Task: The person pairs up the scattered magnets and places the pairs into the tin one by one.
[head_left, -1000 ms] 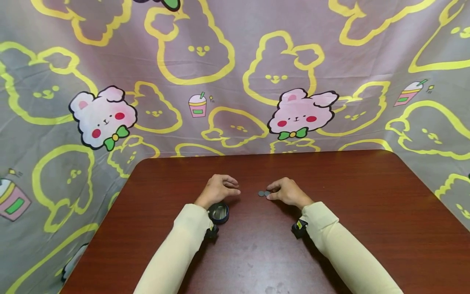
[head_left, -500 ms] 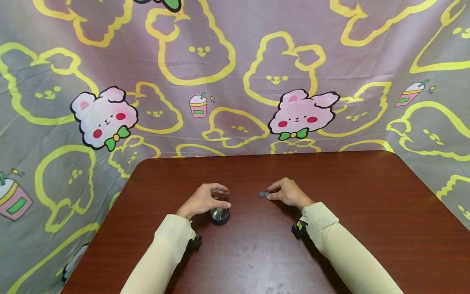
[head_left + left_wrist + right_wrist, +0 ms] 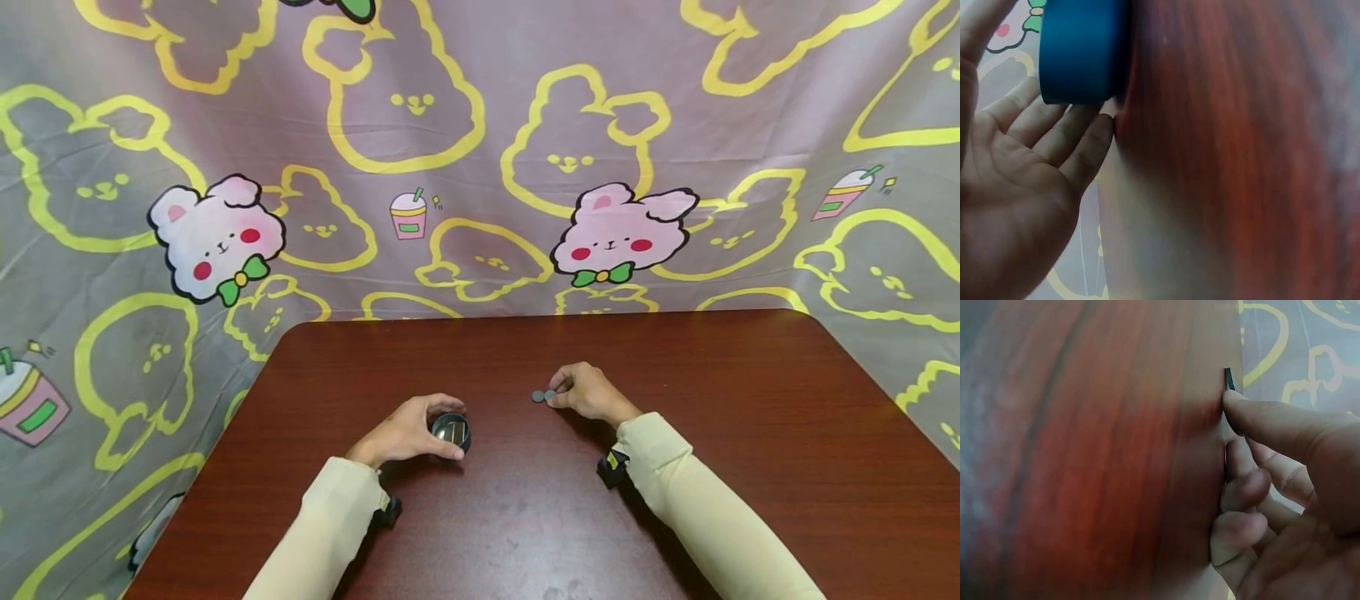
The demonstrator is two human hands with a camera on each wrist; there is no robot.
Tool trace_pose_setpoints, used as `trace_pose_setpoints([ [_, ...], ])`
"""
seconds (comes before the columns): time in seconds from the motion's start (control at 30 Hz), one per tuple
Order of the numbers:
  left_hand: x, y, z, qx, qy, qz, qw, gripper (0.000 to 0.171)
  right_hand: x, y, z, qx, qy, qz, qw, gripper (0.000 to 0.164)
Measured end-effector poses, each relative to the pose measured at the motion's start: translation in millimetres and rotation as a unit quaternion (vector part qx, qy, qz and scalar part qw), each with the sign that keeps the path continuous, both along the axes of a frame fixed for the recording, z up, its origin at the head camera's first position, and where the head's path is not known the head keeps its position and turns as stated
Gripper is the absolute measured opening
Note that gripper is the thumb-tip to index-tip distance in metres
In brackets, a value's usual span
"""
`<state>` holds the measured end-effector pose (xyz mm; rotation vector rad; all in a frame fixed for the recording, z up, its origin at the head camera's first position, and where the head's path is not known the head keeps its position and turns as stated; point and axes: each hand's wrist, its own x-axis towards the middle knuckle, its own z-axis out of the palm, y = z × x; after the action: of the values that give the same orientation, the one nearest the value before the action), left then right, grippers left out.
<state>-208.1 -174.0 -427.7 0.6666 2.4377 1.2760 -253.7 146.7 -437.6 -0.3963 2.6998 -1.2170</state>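
A small round tin [image 3: 452, 432] with a dark rim and shiny inside stands on the table, left of its middle. My left hand [image 3: 408, 430] holds it from the left, thumb on the near side and fingers round the far side. In the left wrist view, the tin's blue side wall [image 3: 1085, 53] rises in front of the fingers [image 3: 1088, 147]. Two flat grey discs, a left disc [image 3: 537, 397] and a right disc [image 3: 551, 394], lie side by side. My right hand [image 3: 588, 392] pinches the right disc between thumb and fingers; a thin dark edge [image 3: 1229, 378] shows past the thumb.
The reddish-brown wooden table [image 3: 510, 517] has rounded far corners. Behind and beside it hangs a cartoon-print curtain [image 3: 487, 150]. Dark wrist cameras sit at the left cuff [image 3: 388, 510] and right cuff [image 3: 612, 468], close over the tabletop.
My left hand has drawn back from near the discs, lowered over the tin and closed round its sides. The right hand has stayed at the discs.
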Motion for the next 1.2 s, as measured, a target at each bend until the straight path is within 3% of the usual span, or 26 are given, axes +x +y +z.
trace_pose_setpoints([
  [0.13,2.1,-1.4,-3.0,0.0,0.008,-0.008,0.9999,0.075,-1.0,0.5,0.1,-0.011,0.007,0.007,1.0,0.01],
  [0.3,4.1,-5.0,-6.5,-0.002,0.012,-0.012,0.9999,0.076,0.1,0.8,2.8,-0.064,-0.048,0.002,0.997,0.013],
  [0.5,4.8,-6.4,-7.7,0.004,0.004,-0.008,0.9999,0.075,-0.2,1.6,5.7,-0.156,-0.121,-0.014,0.98,0.022],
  [0.73,4.4,-5.2,-8.1,-0.003,0.011,-0.011,0.9999,0.075,-0.3,3.2,6.9,-0.221,-0.169,-0.021,0.96,0.026],
  [0.93,4.2,-6.9,-9.6,0.011,0.014,-0.011,0.9998,0.072,-0.7,3.7,6.7,-0.239,-0.182,-0.023,0.953,0.019],
  [1.2,4.8,-8.8,-12.8,0.033,0.016,-0.009,0.9993,0.07,-1.8,2.2,5.8,-0.226,-0.183,-0.025,0.956,0.014],
])
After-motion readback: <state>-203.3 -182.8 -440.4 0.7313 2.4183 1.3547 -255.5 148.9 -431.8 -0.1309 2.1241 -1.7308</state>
